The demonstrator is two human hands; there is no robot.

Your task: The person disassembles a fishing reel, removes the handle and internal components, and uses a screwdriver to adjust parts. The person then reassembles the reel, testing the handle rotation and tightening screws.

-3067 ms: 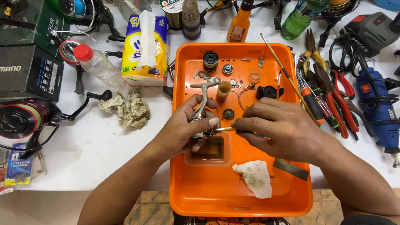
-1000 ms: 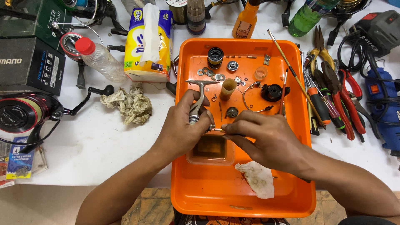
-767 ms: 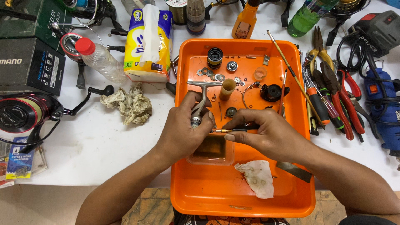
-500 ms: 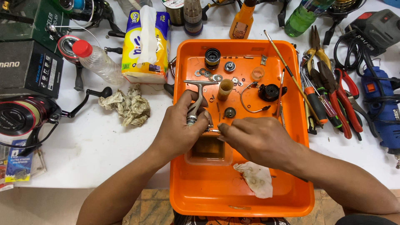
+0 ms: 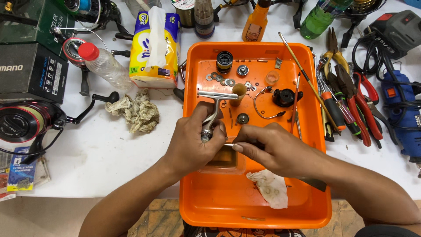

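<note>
Over the orange tray (image 5: 198, 206), my left hand (image 5: 193, 145) grips a silver metal reel part with a T-shaped handle (image 5: 213, 109) that sticks up toward the tray's far end. My right hand (image 5: 274, 151) meets it from the right, with thumb and forefinger pinched on a small thin metal piece (image 5: 228, 144) at the part's lower end. Its tip just shows between the two hands; the rest is hidden by my fingers. Under both hands lies a small shallow container of dark liquid (image 5: 226, 158).
Loose reel parts lie at the tray's far end: washers, a gear (image 5: 242, 118), a black spool (image 5: 224, 59), a wire bail (image 5: 263, 105). A stained cloth (image 5: 269, 188) lies in the tray. Pliers and screwdrivers (image 5: 346, 101) lie right; a tissue pack (image 5: 153, 44), bottle and crumpled rag (image 5: 133, 112) left.
My hands have stayed together over the tray's middle. The right hand's fingers shifted slightly around the small piece at the reel part's end. The camera view has wobbled a little.
</note>
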